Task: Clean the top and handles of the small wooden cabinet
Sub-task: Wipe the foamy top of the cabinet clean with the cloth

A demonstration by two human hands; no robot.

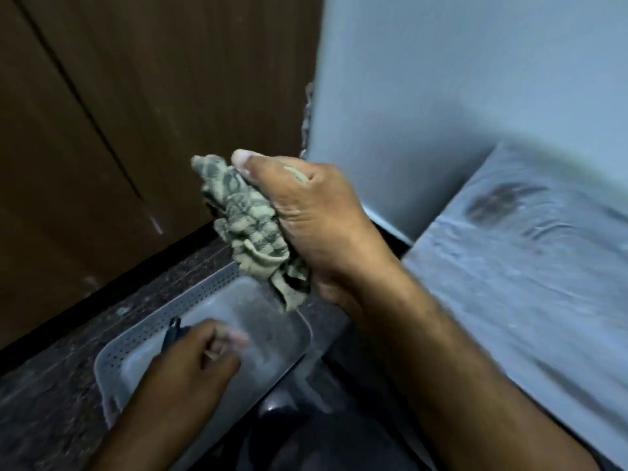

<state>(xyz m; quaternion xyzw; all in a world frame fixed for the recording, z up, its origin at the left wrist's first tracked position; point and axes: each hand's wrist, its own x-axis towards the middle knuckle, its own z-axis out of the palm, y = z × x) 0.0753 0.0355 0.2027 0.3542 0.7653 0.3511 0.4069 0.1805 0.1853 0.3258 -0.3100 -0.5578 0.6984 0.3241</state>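
My right hand (pixel 306 212) is raised in the middle of the view and grips a crumpled green-grey patterned cloth (pixel 248 219), whose loose end hangs down over a grey perforated plastic tray (pixel 217 277). The tray stands on a dark speckled surface (pixel 51 396) below brown wooden panels (pixel 102 130). My left hand (pixel 193 365) is blurred and hovers over the tray's near left part with its fingers curled. A thin black object (pixel 172 331) sticks up beside its thumb; whether the hand holds it is unclear.
A pale blue-grey wall (pixel 441 79) fills the upper right. A grey-blue cushion or mattress (pixel 526 266) with a dark smudge lies at the right. A dark gap (pixel 289 419) runs below the tray's near edge.
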